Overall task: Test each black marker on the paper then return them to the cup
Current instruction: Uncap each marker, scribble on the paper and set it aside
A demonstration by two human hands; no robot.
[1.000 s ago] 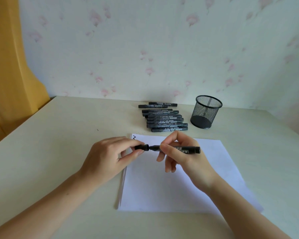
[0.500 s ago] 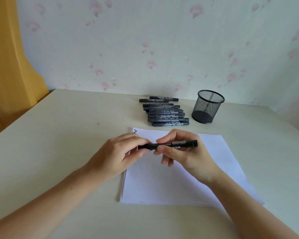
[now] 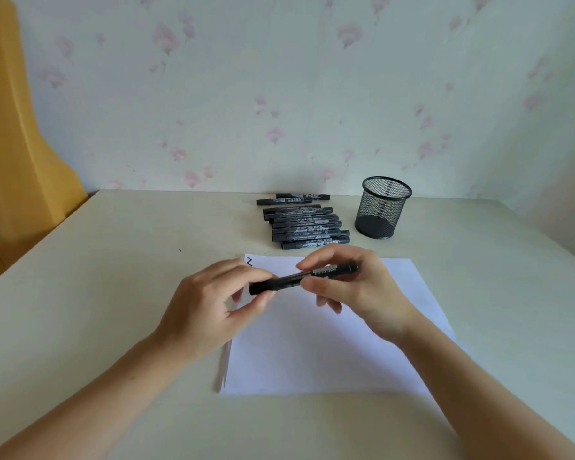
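Note:
Both hands hold one black marker (image 3: 299,278) level above the white paper (image 3: 329,346). My left hand (image 3: 210,310) pinches its capped left end between thumb and fingers. Around the barrel, my right hand (image 3: 356,290) grips with thumb and fingers. The cap sits closed on the marker. A small black zigzag mark (image 3: 249,261) shows at the paper's top left corner. Behind the paper lies a row of several black markers (image 3: 304,224). The black mesh cup (image 3: 383,207) stands upright to their right, with nothing seen inside.
The pale table (image 3: 113,260) runs back to a flowered wall. A yellow panel (image 3: 17,154) stands at the left edge. Bare table surface lies left and right of the paper.
The cap in my left hand was pushed onto the marker's tip; the gap seen a second ago is closed. Both hands have risen slightly with the marker.

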